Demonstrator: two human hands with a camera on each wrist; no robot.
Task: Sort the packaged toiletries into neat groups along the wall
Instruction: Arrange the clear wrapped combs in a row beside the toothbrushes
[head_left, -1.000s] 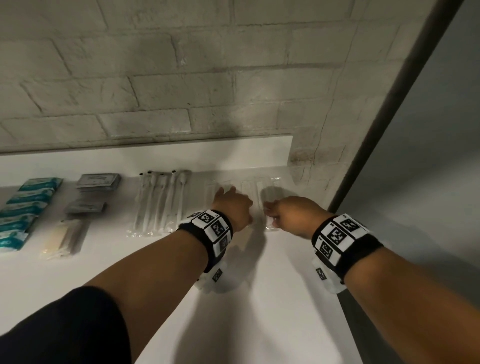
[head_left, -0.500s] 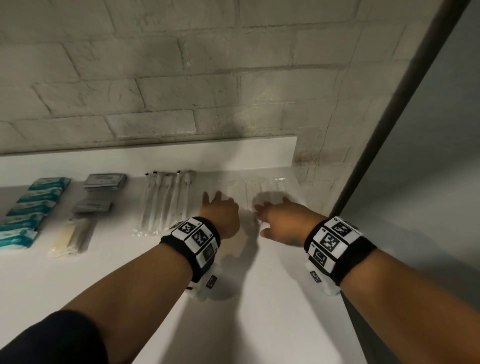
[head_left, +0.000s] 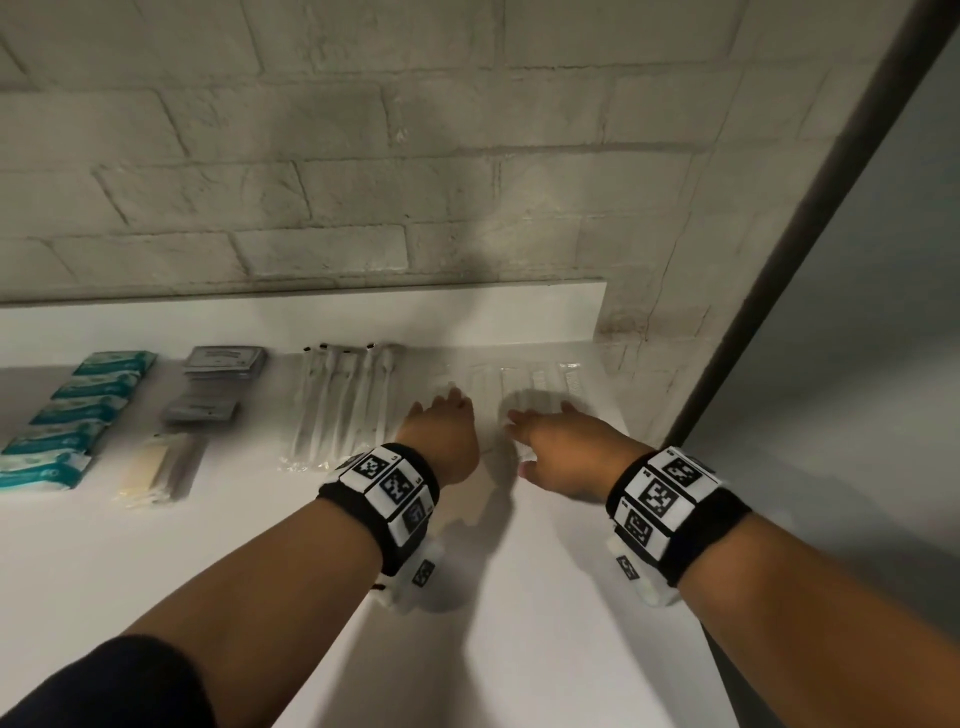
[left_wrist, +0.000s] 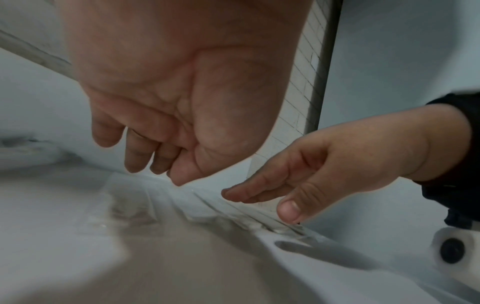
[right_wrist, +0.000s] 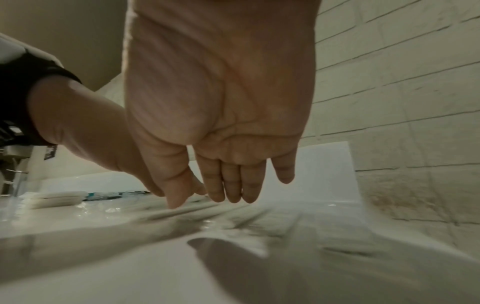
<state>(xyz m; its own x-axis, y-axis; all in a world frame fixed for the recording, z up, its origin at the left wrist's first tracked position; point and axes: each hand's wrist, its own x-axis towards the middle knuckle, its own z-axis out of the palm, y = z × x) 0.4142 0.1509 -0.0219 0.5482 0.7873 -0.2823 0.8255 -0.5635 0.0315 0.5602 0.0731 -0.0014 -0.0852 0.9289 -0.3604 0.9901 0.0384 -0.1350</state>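
Observation:
A row of clear-wrapped combs lies side by side at the right end of the white counter, against the wall. My left hand hovers open over the row's near left part, fingers straight and loose. My right hand hovers open over the near right part, fingers extended. Neither hand holds anything. The same comb packets show under both hands in the left wrist view, and as blurred streaks in the right wrist view.
Left of the combs lie wrapped toothbrushes, dark grey sachets, a yellowish packet and several teal packets. The brick wall backs the counter. The counter's right edge drops off beside a dark post.
Both hands have drawn back slightly from the comb packets toward me and opened flat. The right hand, curled on a packet a second ago, has let go.

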